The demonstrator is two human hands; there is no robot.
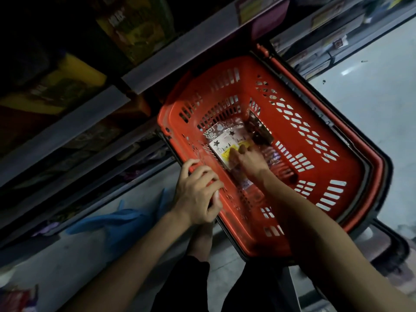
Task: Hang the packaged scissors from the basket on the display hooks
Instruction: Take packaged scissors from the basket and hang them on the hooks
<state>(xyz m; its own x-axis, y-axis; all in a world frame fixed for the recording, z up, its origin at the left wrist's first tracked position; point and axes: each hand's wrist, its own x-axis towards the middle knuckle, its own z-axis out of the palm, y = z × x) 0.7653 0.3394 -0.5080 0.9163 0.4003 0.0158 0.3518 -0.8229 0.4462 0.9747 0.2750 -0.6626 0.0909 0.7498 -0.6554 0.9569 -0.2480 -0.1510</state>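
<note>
While left fingers grip the red basket rim, right fingers press its packaged scissors.

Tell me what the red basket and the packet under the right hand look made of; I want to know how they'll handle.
Basket: apparently moulded plastic, smooth red, slotted walls letting the floor show through. Packet: seemingly clear glossy film over a printed card with stars and a yellow label; glare hides more. The right hand rests on it, the left hand grips the rim.

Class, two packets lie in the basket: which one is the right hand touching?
The star-printed packet with the yellow label; the right hand rests on it. The dark packet leans untouched against the basket wall.
</note>
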